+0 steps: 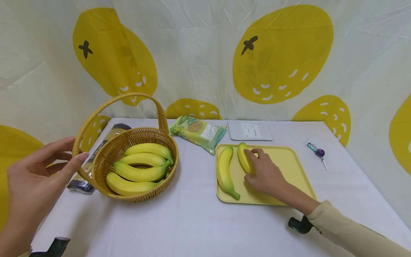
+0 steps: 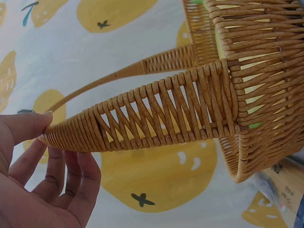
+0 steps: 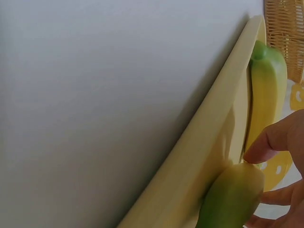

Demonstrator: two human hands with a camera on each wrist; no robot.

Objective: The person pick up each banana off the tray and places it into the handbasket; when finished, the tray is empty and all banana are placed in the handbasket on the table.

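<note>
My left hand (image 1: 41, 175) pinches the side of the handle (image 1: 106, 104) of a woven wicker basket (image 1: 141, 198) on the left. Several yellow bananas (image 1: 138, 175) lie inside it. The basket tilts toward me; whether its base touches the table I cannot tell. In the left wrist view, thumb and fingers hold the handle (image 2: 161, 114) from both sides. On the right, my right hand (image 1: 268, 175) holds a banana (image 1: 243, 155) over a pale yellow tray (image 1: 289, 167), thumb and fingers on its sides. A second banana (image 1: 223, 171) lies along the tray's left edge.
A green snack packet (image 1: 199, 132) and a flat white packet (image 1: 249, 130) lie at the back. A wrapped lollipop (image 1: 318, 152) is right of the tray. Behind the basket, a dark and gold package (image 1: 81, 185) is partly hidden. A fruit-print curtain (image 1: 196, 53) hangs behind the white table (image 1: 192, 228).
</note>
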